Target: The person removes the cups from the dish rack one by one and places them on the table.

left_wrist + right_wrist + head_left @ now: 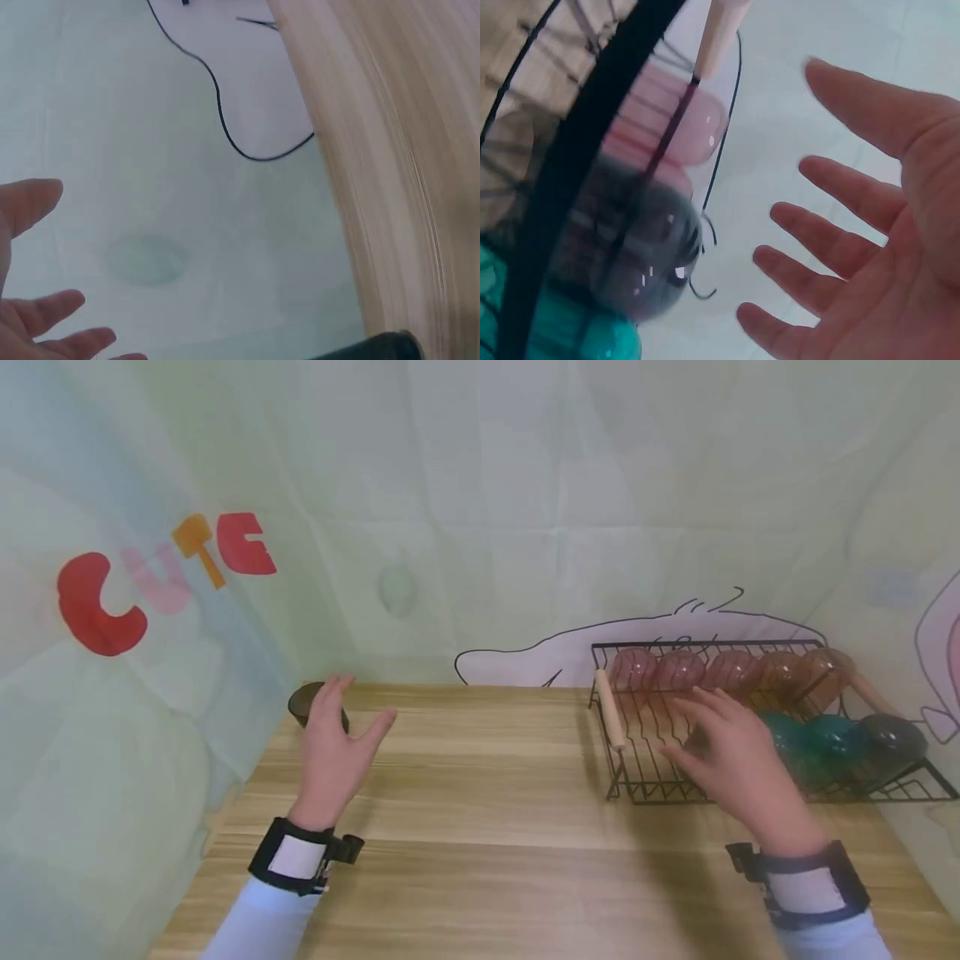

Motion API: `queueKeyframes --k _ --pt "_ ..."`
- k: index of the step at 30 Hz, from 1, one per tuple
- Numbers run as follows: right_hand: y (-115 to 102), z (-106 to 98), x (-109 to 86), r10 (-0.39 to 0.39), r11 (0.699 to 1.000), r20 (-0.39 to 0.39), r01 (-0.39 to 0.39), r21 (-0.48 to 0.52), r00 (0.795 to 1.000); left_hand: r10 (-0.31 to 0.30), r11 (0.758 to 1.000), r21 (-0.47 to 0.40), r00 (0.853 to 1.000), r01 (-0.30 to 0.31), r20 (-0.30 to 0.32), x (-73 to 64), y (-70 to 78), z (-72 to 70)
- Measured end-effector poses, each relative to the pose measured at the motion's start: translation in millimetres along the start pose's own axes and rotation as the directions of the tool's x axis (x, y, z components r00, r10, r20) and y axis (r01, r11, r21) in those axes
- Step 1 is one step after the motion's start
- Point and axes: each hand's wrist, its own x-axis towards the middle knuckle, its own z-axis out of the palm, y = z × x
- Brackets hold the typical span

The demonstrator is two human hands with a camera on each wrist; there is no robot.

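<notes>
In the head view, my left hand (330, 752) is raised over the left of the table, thumb and fingers spread apart. Partly hidden behind it is a dark cup-shaped object (302, 700); a dark rounded edge (394, 345) shows low in the left wrist view. My right hand (731, 752) hovers in front of a black wire rack (637, 793), its fingers loosely bent and holding nothing. Translucent pink rounded cups (633, 670) stand in the rack's back row. Teal cups (836, 737) and a dark grey cup (649, 247) fill the front right.
Pale wooden handles (611, 710) sit at the rack's two ends. The wooden table (480, 827) meets a printed cloth backdrop (480, 527) at the back and sides. Both wrists wear black straps (296, 856) with small cameras.
</notes>
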Motion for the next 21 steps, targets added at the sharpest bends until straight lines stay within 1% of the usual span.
queueKeyframes --k 5,9,12,15,18,21 --pt "13.9 -8.9 -1.4 0.069 0.998 0.109 -0.069 -0.008 0.992 0.074 0.997 0.007 0.995 -0.075 0.065 -14.9 17.1 16.2" --pt "17.4 -11.3 0.5 0.092 0.996 0.160 -0.091 -0.019 0.983 0.120 0.992 0.023 0.987 -0.123 0.111 -27.4 25.3 29.6" --pt "17.5 -11.1 2.9 0.093 0.996 0.183 -0.088 -0.035 0.979 0.124 0.991 0.024 0.979 -0.130 0.160 -36.6 29.6 38.4" --pt "18.9 -9.9 5.2 0.089 0.995 0.206 -0.077 -0.065 0.975 0.112 0.993 0.022 0.971 -0.119 0.212 -44.4 32.8 44.7" --pt "22.0 -7.9 6.6 0.073 0.994 0.210 -0.052 -0.101 0.975 0.108 0.993 0.026 0.965 -0.118 0.238 -49.7 35.0 48.7" --pt "26.1 -6.2 6.0 0.057 0.992 0.201 -0.033 -0.124 0.978 0.117 0.992 0.025 0.960 -0.127 0.254 -51.5 35.8 52.0"
